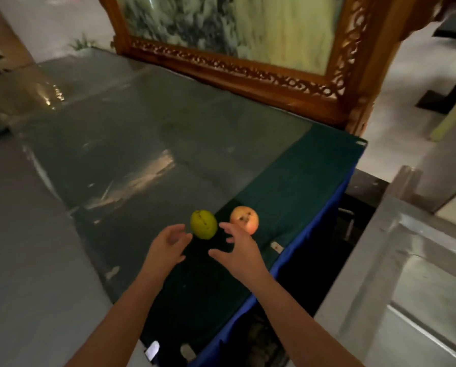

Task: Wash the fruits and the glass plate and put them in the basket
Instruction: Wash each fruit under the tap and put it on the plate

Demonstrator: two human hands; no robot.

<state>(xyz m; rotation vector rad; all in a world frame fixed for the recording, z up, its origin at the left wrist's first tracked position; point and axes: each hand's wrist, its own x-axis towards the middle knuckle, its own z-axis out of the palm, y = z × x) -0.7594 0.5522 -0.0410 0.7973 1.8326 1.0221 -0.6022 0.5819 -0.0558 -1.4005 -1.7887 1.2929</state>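
Observation:
Two fruits sit side by side on a dark green table under a glass sheet: a green-yellow fruit and, to its right, a red-orange apple. My left hand hovers just left of the green fruit, fingers spread, holding nothing. My right hand is spread between and in front of the two fruits, its fingertips close to the apple, with nothing in it. No glass plate or basket is in view.
A carved wooden frame with a marbled panel stands along the table's far edge. The table's blue skirt drops at its right edge. A steel sink unit is at the lower right. Grey floor lies to the left.

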